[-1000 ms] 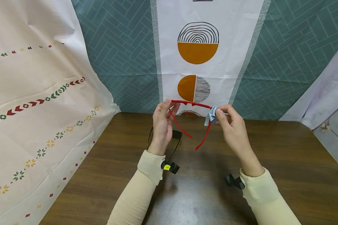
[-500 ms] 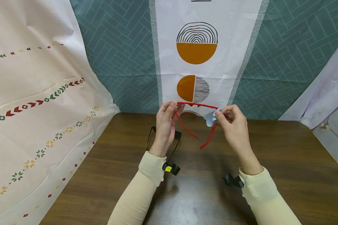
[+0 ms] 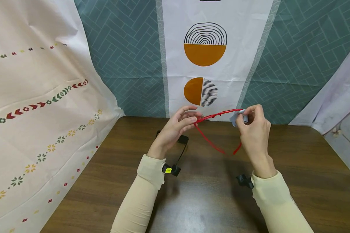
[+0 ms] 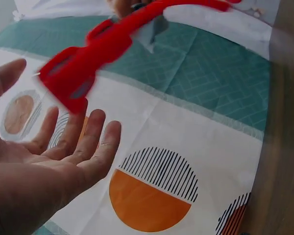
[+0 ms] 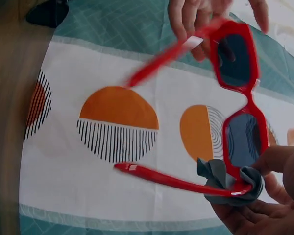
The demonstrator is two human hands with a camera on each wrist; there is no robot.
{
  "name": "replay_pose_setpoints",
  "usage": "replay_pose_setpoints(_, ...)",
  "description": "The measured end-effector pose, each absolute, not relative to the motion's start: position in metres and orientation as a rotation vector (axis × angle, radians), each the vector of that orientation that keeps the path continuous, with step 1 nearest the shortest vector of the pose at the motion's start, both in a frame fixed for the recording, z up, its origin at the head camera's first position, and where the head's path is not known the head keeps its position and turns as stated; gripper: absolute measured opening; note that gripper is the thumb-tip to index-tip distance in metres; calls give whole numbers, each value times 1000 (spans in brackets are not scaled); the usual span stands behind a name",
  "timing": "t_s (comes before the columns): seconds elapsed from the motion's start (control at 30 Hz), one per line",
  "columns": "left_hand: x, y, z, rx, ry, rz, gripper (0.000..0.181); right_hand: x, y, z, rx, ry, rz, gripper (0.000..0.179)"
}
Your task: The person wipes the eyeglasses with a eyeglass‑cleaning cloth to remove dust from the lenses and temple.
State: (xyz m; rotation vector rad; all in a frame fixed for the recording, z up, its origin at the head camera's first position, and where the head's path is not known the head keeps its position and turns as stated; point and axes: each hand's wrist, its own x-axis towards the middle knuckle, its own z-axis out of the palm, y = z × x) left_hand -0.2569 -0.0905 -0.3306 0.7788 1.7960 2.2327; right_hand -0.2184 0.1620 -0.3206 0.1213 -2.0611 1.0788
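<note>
Red-framed sunglasses [image 3: 218,115] with dark lenses are held up above the table, their arms unfolded. A small grey-blue cloth [image 5: 215,174] wraps one hinge corner, where the thumb and fingers of my right hand [image 3: 255,132] pinch it against the frame. My left hand [image 3: 173,131] is at the opposite hinge corner, its thumb overlapping the frame's end in the head view. In the left wrist view that hand's fingers are spread, palm up, and the blurred red frame is just beyond the fingertips.
Dark-framed glasses [image 3: 183,139] lie on the brown wooden table [image 3: 204,194], partly hidden behind my left hand. A green and white patterned cloth [image 3: 128,64] hangs at the table's back edge, and a cream one [image 3: 46,97] drapes along the left side.
The red sunglasses have moved right with my right hand, and their right end has tilted up. My left hand's fingers have loosened from a pinch on the frame and spread.
</note>
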Motion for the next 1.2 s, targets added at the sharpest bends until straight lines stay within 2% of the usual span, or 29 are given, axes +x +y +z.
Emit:
replay_pose_setpoints(0.33,-259,-81,-338,783,2102,1812,38,-217,159,-323,380,-2236,895,13)
replay_pose_setpoints(0.67,-257,-71,-344,816,2262,1495,30,-217,154,-325,451,-2266,858,15)
replay_pose_setpoints(1.2,-254,-68,-342,701,2357,1585,24,-218,169,-318,709,-2295,768,27)
